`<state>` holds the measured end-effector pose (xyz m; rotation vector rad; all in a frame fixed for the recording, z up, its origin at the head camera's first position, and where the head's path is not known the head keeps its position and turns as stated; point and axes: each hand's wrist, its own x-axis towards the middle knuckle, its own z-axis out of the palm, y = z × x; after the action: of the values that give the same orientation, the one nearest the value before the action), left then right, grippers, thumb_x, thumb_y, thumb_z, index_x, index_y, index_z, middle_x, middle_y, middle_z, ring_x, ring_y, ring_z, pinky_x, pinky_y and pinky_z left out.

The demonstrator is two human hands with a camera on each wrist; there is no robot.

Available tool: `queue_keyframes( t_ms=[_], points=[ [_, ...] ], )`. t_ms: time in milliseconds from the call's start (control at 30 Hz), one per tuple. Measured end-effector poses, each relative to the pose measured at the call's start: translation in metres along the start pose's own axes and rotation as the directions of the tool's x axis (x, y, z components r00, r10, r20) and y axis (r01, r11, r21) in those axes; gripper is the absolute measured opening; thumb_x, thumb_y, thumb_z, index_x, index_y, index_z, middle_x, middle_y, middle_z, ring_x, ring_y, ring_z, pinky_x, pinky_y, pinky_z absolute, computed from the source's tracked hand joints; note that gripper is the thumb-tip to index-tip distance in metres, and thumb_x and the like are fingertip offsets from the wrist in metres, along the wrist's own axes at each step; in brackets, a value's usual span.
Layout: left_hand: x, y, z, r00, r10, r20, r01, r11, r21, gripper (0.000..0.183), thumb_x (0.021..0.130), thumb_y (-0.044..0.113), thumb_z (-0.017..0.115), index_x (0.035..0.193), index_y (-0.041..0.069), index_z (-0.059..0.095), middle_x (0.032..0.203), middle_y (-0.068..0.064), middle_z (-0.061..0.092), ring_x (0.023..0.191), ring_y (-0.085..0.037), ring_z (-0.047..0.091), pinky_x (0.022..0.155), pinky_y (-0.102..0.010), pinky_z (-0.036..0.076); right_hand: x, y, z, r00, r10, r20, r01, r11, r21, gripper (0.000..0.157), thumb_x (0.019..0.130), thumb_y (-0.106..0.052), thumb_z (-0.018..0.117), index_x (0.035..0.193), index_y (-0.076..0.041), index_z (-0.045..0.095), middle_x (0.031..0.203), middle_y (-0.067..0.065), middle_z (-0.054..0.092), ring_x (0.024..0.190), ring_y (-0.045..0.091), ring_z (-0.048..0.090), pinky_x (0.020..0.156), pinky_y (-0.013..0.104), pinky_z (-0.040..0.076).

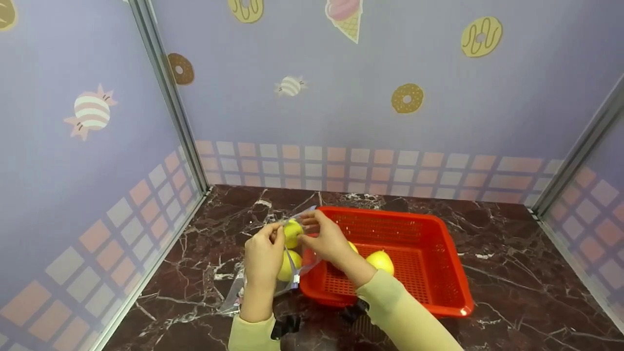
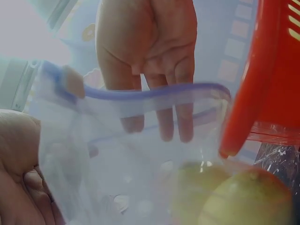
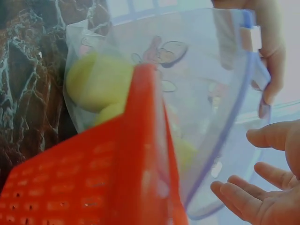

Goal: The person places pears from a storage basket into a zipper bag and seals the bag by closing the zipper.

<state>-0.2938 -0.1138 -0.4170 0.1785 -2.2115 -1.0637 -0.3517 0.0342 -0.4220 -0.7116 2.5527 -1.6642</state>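
Note:
A clear plastic slider zip bag [image 1: 307, 263] with a purple-blue closure stands with its mouth spread, left of a red basket [image 1: 438, 263]. My left hand [image 1: 265, 253] pinches the bag's edge near the top; the right wrist view shows this left hand [image 3: 274, 56] behind the bag. Round yellow-green fruits [image 3: 96, 82] lie inside the bag, one fruit [image 1: 292, 234] showing between my hands. At the mouth is my right hand [image 1: 326, 239], fingers spread and holding nothing. In the left wrist view, the right hand's fingers [image 2: 164, 122] reach down into the mouth.
More yellow fruit [image 1: 380, 263] sits in the red basket, partly hidden by my right forearm. The basket's rim [image 3: 145, 93] stands close against the bag. Beneath is a dark marbled tabletop [image 1: 195, 273], bounded by patterned panels [image 1: 341, 112] at the back and sides.

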Motion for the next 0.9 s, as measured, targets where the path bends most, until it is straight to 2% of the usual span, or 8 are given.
queue_keyframes(
  t_ms=[100, 333, 633, 900],
  points=[
    [-0.001, 0.0, 0.0, 1.0, -0.008, 0.01, 0.008, 1.0, 0.002, 0.013, 0.093, 0.009, 0.069, 0.1, 0.006, 0.08, 0.067, -0.004, 0.061, 0.062, -0.019, 0.055, 0.06, -0.038, 0.048, -0.002, -0.001, -0.005, 1.0, 0.01, -0.005, -0.01, 1.0, 0.018, 0.045, 0.093, -0.007, 0.072, 0.135, -0.004, 0.056, 0.134, 0.022, 0.064, 0.121, 0.038, 0.065, 0.098, 0.048, 0.056],
    [-0.002, 0.001, 0.0, 1.0, 0.005, 0.0, -0.005, 1.0, 0.002, 0.014, 0.092, 0.01, 0.069, 0.099, 0.007, 0.081, 0.065, -0.002, 0.059, 0.06, -0.019, 0.053, 0.059, -0.037, 0.046, -0.004, 0.0, -0.016, 1.0, -0.022, -0.013, 0.022, 0.997, -0.071, 0.043, 0.094, -0.011, 0.073, 0.134, -0.005, 0.056, 0.13, 0.019, 0.068, 0.118, 0.034, 0.067, 0.093, 0.048, 0.057],
    [-0.001, 0.0, 0.001, 1.0, 0.005, -0.001, -0.005, 1.0, 0.002, 0.014, 0.091, 0.008, 0.069, 0.1, 0.007, 0.081, 0.064, -0.002, 0.058, 0.063, -0.02, 0.054, 0.06, -0.04, 0.048, -0.006, 0.0, -0.032, 1.0, 0.003, -0.007, -0.004, 0.997, -0.073, 0.039, 0.095, -0.012, 0.071, 0.132, -0.01, 0.058, 0.129, 0.018, 0.067, 0.118, 0.037, 0.067, 0.094, 0.05, 0.057],
    [-0.001, 0.002, 0.001, 1.0, 0.001, 0.005, -0.001, 1.0, -0.007, 0.014, 0.092, 0.008, 0.069, 0.1, 0.006, 0.08, 0.064, -0.001, 0.058, 0.062, -0.019, 0.053, 0.06, -0.037, 0.046, -0.005, 0.002, -0.046, 0.999, 0.036, -0.004, -0.036, 0.996, -0.084, 0.039, 0.094, -0.012, 0.071, 0.132, -0.008, 0.06, 0.126, 0.017, 0.068, 0.111, 0.033, 0.069, 0.088, 0.044, 0.06]
  ],
)
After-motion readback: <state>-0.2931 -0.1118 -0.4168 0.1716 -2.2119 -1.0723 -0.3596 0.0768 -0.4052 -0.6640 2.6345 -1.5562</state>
